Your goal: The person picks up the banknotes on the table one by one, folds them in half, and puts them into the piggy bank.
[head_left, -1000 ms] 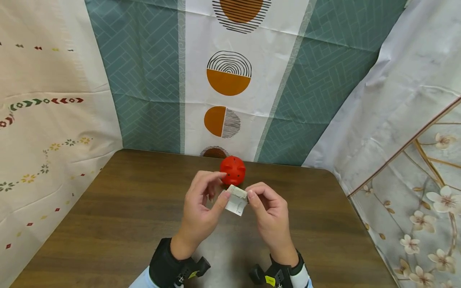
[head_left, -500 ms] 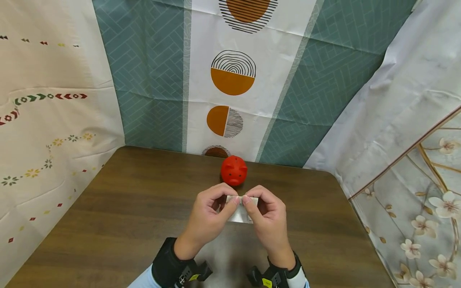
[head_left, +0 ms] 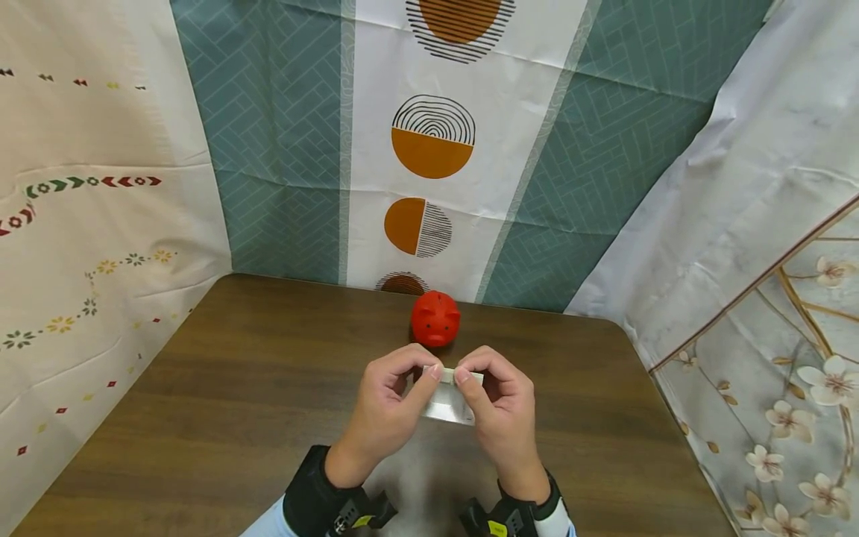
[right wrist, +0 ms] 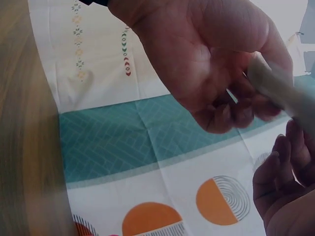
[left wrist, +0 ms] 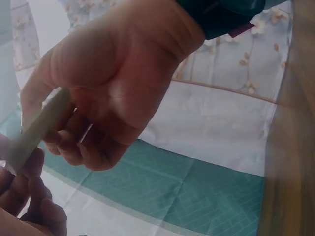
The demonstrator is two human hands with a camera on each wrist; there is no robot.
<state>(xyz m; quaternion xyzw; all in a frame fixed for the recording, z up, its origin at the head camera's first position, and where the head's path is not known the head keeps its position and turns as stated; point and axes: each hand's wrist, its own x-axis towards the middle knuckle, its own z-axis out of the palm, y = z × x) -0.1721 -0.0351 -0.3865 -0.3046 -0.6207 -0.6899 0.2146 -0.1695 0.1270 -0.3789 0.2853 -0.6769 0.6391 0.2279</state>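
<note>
A pale, greenish folded banknote [head_left: 448, 406] is stretched between my two hands above the table, its upper edge folded over in a narrow strip. My left hand [head_left: 388, 399] pinches that strip between thumb and forefinger at the left. The right hand [head_left: 502, 395] does the same on the right, the two thumb tips a small gap apart. From the left wrist, the banknote [left wrist: 39, 128] shows nearly edge-on as a thin band; the right wrist view shows the banknote [right wrist: 275, 88] blurred. Just beyond the fingers, a red piggy bank [head_left: 435, 319] stands on the table, its snout toward me.
The brown wooden table [head_left: 268, 358] extends around the hands. Behind it hangs a teal and white patterned cloth [head_left: 282, 149]; a cream cloth [head_left: 101, 224] borders the left and a floral cloth [head_left: 772, 373] the right.
My left fingers, spread near the piggy bank before, have closed on the banknote beside the right hand's. The note has turned from slanted to level and come slightly nearer me.
</note>
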